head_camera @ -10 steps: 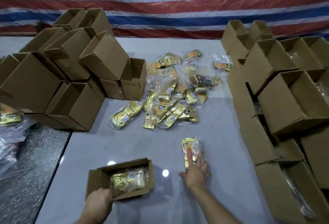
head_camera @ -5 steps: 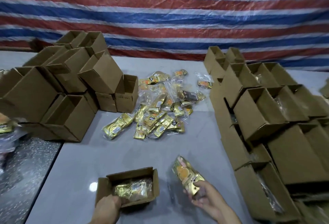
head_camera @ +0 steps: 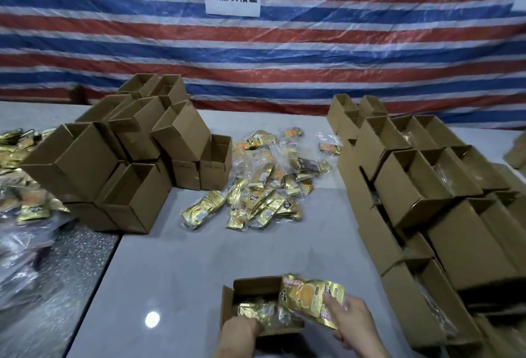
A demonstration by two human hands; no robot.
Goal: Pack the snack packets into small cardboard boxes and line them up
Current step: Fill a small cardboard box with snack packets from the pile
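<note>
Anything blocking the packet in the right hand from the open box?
Nothing visible. The right hand holds the packet at the right edge of the open box; the packets inside lie low, and the left hand grips its near left corner, clear of the opening.

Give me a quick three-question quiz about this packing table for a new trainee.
1. True or false: the right hand holds a gold packet at the open box.
2. The loose packets lie: A) between the left box stack and the right box stack; B) on the floor; C) on top of the box stacks.
3. Fill in: the ____ hand grips the open box's near side.

Key: 1 true; 2 A; 3 left hand.
</note>
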